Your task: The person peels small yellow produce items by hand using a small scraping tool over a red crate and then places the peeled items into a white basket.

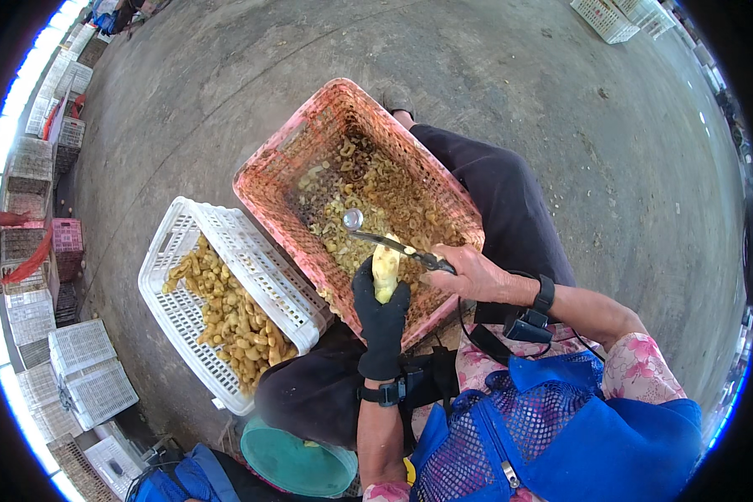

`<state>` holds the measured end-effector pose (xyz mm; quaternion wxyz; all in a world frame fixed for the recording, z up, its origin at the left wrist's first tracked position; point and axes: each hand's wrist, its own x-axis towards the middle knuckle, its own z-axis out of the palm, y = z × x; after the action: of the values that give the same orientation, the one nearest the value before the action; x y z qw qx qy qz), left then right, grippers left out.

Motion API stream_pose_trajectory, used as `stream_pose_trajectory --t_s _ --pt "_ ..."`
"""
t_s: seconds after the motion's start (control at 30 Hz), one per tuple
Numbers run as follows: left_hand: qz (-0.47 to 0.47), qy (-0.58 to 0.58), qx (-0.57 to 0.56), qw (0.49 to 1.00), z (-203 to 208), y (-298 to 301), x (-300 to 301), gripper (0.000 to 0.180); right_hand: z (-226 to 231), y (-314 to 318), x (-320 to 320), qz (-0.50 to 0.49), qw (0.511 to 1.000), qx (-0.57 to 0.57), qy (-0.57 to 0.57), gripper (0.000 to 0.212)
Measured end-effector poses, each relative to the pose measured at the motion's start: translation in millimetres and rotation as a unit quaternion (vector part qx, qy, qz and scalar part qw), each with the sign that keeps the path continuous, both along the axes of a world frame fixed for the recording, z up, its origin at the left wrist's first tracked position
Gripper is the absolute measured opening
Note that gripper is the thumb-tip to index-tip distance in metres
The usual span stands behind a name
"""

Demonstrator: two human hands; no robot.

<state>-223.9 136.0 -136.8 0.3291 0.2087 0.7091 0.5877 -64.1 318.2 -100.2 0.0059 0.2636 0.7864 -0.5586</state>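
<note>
My left hand (381,314), in a black glove, grips a pale yellow, knobby piece of vegetable (386,272) upright; its exact kind I cannot tell. My bare right hand (468,272) is closed round the black handle of a knife (399,246). The narrow blade points left and crosses the upper part of the vegetable piece. Both hands are over the near end of a dirty pink crate (289,138) with pale scraps and brown peelings in it. A small round shiny thing (352,219) shows near the blade's tip; what it is stays unclear.
To the left, a white crate (163,259) holds many yellow-brown knobby pieces (226,314). A green tub (297,460) stands by my left leg. Stacked crates (92,368) line the far left, and more white crates (607,21) stand at the back right on the concrete floor.
</note>
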Motion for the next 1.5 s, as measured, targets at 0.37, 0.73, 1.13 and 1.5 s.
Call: stream_pose_trajectory --t_s 0.37,0.73,1.13,1.5 --pt "0.0 0.045 -0.013 0.999 -11.0 -13.5 -4.4 0.07 29.1 -19.3 11.3 0.08 0.957 0.277 0.017 0.04" --pt "-0.017 0.01 -0.039 0.999 -35.0 -14.4 -1.7 0.068 -14.6 -17.8 2.9 0.079 0.914 0.393 -0.054 0.038" --pt "-0.019 0.016 -0.064 0.998 -22.3 -4.3 10.7 0.055 -20.2 -2.4 2.2 0.087 0.924 0.346 -0.135 0.032" --pt "0.051 -0.156 0.086 0.983 -2.1 -11.5 7.0 0.071 -25.0 15.7 8.7 -0.056 0.974 0.22 0.02 0.041"
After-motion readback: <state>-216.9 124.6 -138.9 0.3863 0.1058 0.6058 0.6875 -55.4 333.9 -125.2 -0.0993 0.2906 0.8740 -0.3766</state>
